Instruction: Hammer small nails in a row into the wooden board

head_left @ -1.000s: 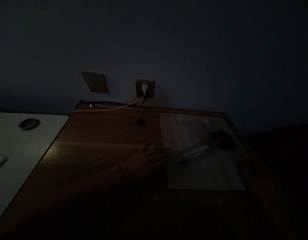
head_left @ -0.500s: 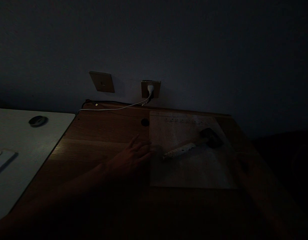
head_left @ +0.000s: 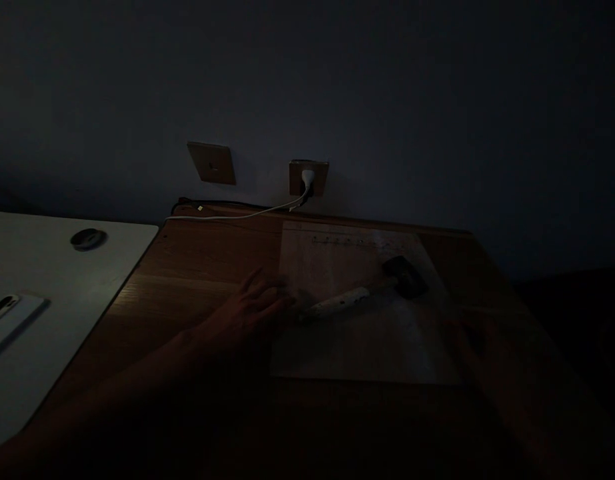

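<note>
A thin pale board (head_left: 332,353) lies flat on the brown wooden table, with a row of small dark marks near its far edge. On it rests a hammer (head_left: 410,277) with a dark head at the right and a worn whitish handle pointing left. My left hand (head_left: 252,307) is at the board's left edge, palm down, fingers apart, fingertips by the handle's end. Beside the right edge is my right hand (head_left: 480,343), very dim; whether its fingers grip the board cannot be made out.
The wooden table (head_left: 187,260) stands against a wall with a socket holding a white plug (head_left: 308,178) and a second wall plate (head_left: 212,163). Cables (head_left: 227,217) run along the back edge. On a white table (head_left: 112,267) at left are a round dark object (head_left: 87,238) and a phone (head_left: 12,320).
The board has slid left across the table, carrying the hammer with it. Both hands have shifted left along with its edges. The view has turned slightly left.
</note>
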Demonstrator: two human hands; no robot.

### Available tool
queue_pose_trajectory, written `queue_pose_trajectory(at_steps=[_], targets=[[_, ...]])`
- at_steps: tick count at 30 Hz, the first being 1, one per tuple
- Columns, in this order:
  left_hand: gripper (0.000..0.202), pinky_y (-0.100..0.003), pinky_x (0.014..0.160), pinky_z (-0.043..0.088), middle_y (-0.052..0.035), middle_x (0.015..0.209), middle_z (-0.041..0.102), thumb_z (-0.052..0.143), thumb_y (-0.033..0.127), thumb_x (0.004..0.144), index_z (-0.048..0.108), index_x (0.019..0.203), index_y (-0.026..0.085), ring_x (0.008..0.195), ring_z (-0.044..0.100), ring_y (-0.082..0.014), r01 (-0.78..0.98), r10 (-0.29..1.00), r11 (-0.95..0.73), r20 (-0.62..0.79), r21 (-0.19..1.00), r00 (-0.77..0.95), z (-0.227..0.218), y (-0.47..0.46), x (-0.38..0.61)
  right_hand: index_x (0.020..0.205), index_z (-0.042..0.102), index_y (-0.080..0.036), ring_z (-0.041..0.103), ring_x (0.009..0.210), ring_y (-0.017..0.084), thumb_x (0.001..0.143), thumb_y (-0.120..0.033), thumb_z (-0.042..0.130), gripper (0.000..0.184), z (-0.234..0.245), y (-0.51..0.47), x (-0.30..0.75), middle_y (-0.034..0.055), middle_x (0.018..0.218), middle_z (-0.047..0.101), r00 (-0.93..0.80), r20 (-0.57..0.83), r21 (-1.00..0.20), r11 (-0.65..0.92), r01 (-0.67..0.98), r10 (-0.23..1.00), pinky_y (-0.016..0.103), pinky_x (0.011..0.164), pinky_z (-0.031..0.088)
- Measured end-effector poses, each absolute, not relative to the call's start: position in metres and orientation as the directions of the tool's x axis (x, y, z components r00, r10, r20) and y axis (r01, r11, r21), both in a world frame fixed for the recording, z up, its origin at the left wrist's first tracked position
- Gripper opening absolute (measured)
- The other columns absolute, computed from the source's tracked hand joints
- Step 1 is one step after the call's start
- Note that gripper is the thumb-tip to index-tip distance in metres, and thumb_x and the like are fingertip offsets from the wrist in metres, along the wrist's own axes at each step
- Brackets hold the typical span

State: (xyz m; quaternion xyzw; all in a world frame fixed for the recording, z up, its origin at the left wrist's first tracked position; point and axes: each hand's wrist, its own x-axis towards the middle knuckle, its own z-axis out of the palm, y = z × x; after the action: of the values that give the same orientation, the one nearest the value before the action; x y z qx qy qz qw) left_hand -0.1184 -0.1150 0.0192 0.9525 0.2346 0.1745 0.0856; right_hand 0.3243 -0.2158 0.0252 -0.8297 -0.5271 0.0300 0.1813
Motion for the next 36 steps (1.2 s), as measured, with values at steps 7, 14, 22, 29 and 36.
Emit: queue_pose_trajectory(at_steps=[7, 14, 22, 29, 36], targets=[[0.033, -0.06, 0.134, 0.018, -0.0076, 0.128, 0.075, 0.061, 0.024, 0.103, 0.064, 0.135, 0.021, 0.141, 0.057, -0.0264, 0.5, 0.548, -0.836, 0.35, 0.225, 0.76, 0.011, -0.125, -0.149, 0.113, 0.072, -0.02, 0.076, 0.098, 0.044, 0.09, -0.064, 0.044, 0.056, 0.019, -0.223, 0.3, 0.0204, 0.113, 0.08, 0.501, 0.024, -0.345, -0.463, 0.816, 0.865, 0.063, 0.087, 0.058], [0.029, -0.056, 0.136, 0.015, -0.0031, 0.132, 0.074, 0.058, 0.023, 0.103, 0.068, 0.13, 0.026, 0.139, 0.058, -0.0237, 0.569, 0.614, -0.789, 0.301, 0.231, 0.73, 0.022, -0.146, -0.188, 0.113, 0.073, -0.024, 0.078, 0.083, 0.041, 0.093, -0.07, 0.044, 0.058, 0.011, -0.238, 0.271, 0.018, 0.107, 0.081, 0.451, 0.012, -0.313, -0.425, 0.849, 0.892, 0.06, 0.073, 0.062], [0.031, -0.057, 0.135, 0.018, -0.0036, 0.13, 0.076, 0.057, 0.028, 0.103, 0.069, 0.131, 0.027, 0.133, 0.064, -0.0253, 0.669, 0.644, -0.739, 0.363, 0.072, 0.673, 0.018, -0.168, -0.226, 0.11, 0.076, -0.029, 0.078, 0.08, 0.038, 0.095, -0.069, 0.049, 0.05, 0.01, -0.231, 0.251, 0.0137, 0.099, 0.082, 0.35, 0.039, -0.317, -0.32, 0.893, 0.936, 0.057, 0.071, 0.063], [0.037, -0.056, 0.135, 0.019, -0.0061, 0.14, 0.071, 0.054, 0.025, 0.104, 0.063, 0.14, 0.025, 0.143, 0.055, -0.026, 0.663, 0.629, -0.747, 0.381, 0.055, 0.678, 0.009, -0.173, -0.223, 0.129, 0.067, -0.026, 0.067, 0.125, 0.038, 0.099, -0.065, 0.049, 0.052, 0.021, -0.193, 0.21, 0.0148, 0.134, 0.073, 0.186, 0.221, -0.459, -0.066, 0.886, 0.957, 0.06, 0.105, 0.053], [0.035, -0.061, 0.13, 0.031, -0.0107, 0.142, 0.069, 0.049, 0.016, 0.104, 0.063, 0.136, 0.021, 0.143, 0.055, -0.0272, 0.592, 0.584, -0.798, 0.384, 0.11, 0.715, 0.012, -0.171, -0.209, 0.135, 0.061, -0.024, 0.066, 0.125, 0.037, 0.089, -0.068, 0.063, 0.064, 0.014, -0.153, 0.179, 0.0167, 0.137, 0.07, 0.19, 0.115, -0.717, -0.051, 0.695, 0.975, 0.06, 0.107, 0.051]])
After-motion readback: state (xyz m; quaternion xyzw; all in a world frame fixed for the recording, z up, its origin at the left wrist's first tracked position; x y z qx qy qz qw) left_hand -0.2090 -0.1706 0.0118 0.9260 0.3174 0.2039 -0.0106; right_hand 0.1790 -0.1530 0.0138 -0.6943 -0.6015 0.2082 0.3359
